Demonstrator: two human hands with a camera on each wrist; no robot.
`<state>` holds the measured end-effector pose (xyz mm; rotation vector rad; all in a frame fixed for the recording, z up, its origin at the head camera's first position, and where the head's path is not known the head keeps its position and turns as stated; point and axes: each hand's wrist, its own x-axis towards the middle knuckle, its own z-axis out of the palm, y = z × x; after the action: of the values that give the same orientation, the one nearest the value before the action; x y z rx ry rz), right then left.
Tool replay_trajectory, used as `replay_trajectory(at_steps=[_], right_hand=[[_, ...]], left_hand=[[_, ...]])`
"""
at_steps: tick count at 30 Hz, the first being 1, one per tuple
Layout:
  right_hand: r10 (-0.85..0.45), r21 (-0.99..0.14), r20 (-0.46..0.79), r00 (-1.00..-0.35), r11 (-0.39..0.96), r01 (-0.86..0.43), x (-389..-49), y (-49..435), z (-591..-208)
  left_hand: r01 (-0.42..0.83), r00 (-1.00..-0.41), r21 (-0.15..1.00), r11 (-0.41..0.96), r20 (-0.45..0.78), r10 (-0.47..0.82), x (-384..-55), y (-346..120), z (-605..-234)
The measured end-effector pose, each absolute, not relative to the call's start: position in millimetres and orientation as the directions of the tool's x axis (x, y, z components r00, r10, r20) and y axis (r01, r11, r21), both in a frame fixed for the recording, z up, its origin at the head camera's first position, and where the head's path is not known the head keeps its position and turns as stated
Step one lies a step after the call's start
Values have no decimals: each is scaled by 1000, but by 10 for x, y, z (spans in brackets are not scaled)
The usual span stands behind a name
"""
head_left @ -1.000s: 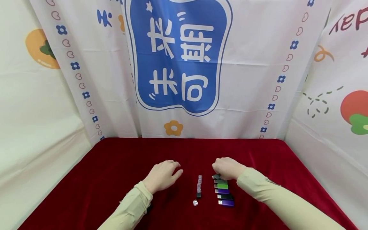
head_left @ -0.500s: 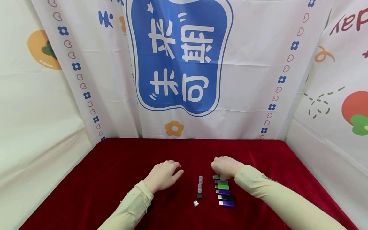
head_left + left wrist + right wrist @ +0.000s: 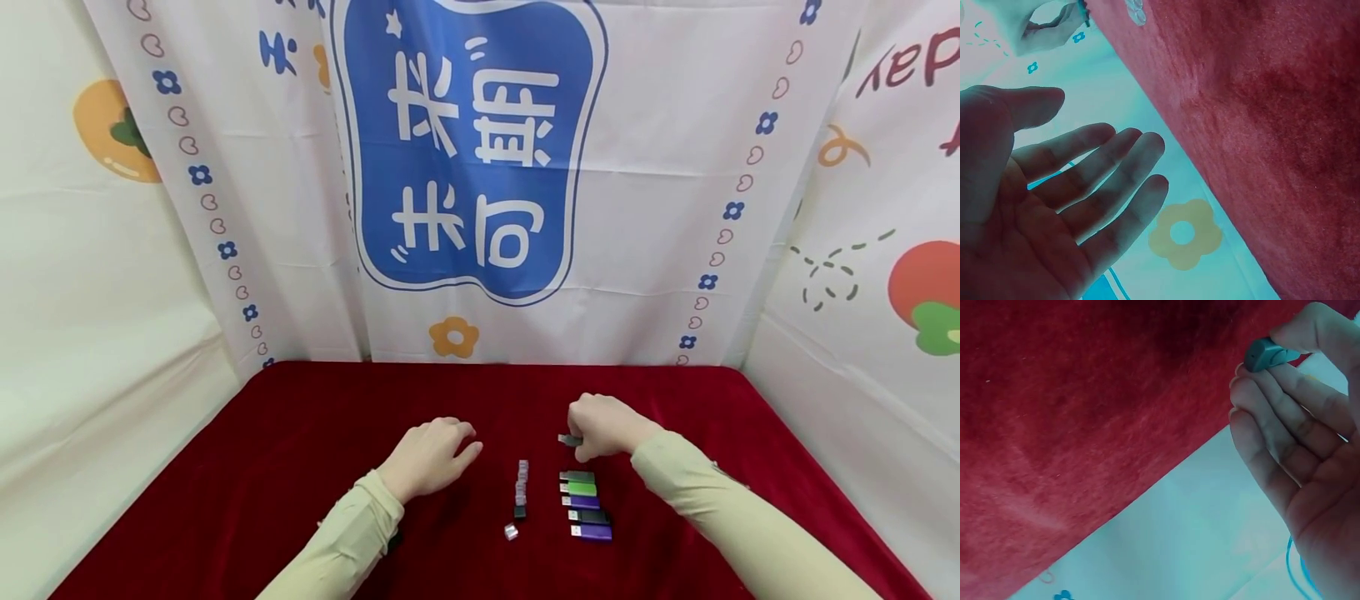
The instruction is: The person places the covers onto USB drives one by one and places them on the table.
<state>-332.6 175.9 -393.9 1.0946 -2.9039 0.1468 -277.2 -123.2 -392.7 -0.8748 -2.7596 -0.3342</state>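
My right hand [image 3: 606, 425] pinches a grey USB stick [image 3: 570, 439] between thumb and fingertips, its metal plug pointing left in the head view. In the right wrist view, the stick's dark end [image 3: 1262, 355] shows between thumb and fingers. Just nearer the person lies a column of USB sticks: a grey one [image 3: 577, 477], a green one [image 3: 580, 489], a purple one [image 3: 581, 502], a black one [image 3: 588, 517] and another purple one [image 3: 592, 532]. My left hand [image 3: 429, 457] holds nothing; its fingers are loosely bent, palm bare in the left wrist view.
Left of the sticks runs a line of small clear pieces [image 3: 522, 481], with a small black block [image 3: 520, 512] and a shiny clear cube [image 3: 511, 532] at its near end. A dark object [image 3: 394, 542] peeks out beside the left sleeve. Red cloth [image 3: 322, 417] covers the table; printed curtains surround it.
My right hand has lifted the grey USB stick away from the head of the column, moving farther back and slightly right. The left hand has hardly moved.
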Motion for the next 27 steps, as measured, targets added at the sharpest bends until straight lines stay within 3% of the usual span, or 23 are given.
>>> replay_trajectory(at_steps=[13,27], right_hand=[[-508,-245,87,-857,823,-513,-3182,1879,-3817],[-544,-397,260,-797,693,-602,-2923,2039,-3617]], left_hand=[[616,-769,135,776,316,556,-2793,-1185,-3924],[631,-755,114,767,317,574,-2837,-1079,-3914]])
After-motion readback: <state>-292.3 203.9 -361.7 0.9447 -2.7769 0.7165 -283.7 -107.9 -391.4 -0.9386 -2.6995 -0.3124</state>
